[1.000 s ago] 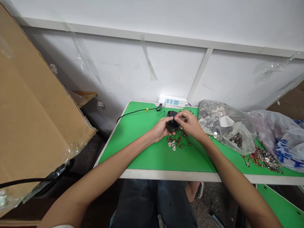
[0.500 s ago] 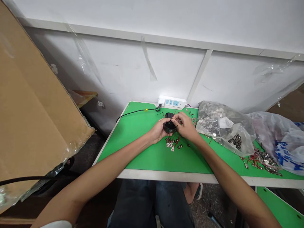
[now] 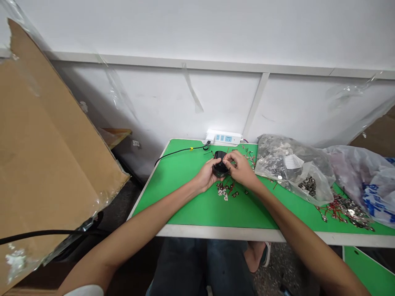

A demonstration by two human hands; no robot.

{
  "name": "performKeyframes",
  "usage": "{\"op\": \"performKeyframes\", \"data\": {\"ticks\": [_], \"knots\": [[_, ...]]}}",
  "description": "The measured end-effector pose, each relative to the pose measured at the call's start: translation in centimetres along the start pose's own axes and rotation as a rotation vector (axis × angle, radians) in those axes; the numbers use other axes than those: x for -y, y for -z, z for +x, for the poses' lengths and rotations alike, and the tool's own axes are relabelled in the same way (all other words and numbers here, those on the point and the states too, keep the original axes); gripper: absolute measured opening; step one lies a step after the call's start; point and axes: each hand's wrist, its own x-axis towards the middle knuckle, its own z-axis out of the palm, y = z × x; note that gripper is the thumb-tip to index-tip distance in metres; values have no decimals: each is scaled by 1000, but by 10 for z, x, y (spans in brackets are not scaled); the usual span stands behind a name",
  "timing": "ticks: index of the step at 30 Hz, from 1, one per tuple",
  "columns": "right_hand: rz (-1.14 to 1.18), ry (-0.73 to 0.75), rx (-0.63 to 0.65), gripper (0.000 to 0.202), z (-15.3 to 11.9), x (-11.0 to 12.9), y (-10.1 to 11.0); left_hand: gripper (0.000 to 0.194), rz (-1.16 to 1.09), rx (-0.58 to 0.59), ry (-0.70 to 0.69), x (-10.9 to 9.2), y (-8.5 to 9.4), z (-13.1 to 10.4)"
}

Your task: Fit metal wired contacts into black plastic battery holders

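Still, in the head view, our left hand (image 3: pixel 206 175) grips the black cup (image 3: pixel 220 173) over the green table (image 3: pixel 191 216); our right hand (image 3: pixel 241 167) curls at its opening, pinching what, we cannot tell. Since a second ago, the cup has edged slightly left.

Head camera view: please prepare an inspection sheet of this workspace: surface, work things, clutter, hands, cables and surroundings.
Surface: green tabletop with pale edging, partly covered.
Work things: open, round, black plastic-looking cup; silvery metal pieces with red wires lie near it.
Clutter: transparent plastic bag of metal pieces, whitish plastic bag with blue print, and loose pile of wired metal pieces, all at right.
Hands: left hand holds the cup; right hand is at its opening, anything pinched too small to tell.
Cables: thin black cable with yellow tag, ending at white power strip; another black cable, lower left.
Surroundings: white wall behind, brown cardboard at left.
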Motion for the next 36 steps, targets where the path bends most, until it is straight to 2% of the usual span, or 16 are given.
{"op": "performKeyframes", "data": {"ticks": [10,14,18,22,24,26,28,30,33,36], "knots": [[-19,-21,28,8,-1,0,1,16,-32,51,56,-1,2,1],[12,-3,-16,13,-1,1,4,18,-34,46,86,-5,3,0],[192,-16,-54,23,-3,5,8,24,-28,49,200,-17,3,-3],[476,-128,-140,49,-7,10,1,33,-28,81,239,-23,3,-4],[614,-220,-218,55,-9,16,-6,36,-42,93,167,-20,1,-4],[774,-329,-247,55,-11,25,-12,41,-32,74,16,-16,-2,-5],[907,-431,-182,56,-12,36,-15,45,46,52,-162,-15,-6,-9],[946,-491,-72,60,-13,44,-15,44,191,65,-325,-18,-11,-17],[928,-530,79,66,-15,50,-13,34,470,173,-539,-28,-17,-32],[932,-492,59,70,-15,51,-13,27,637,275,-682,-36,-23,-41]]}}
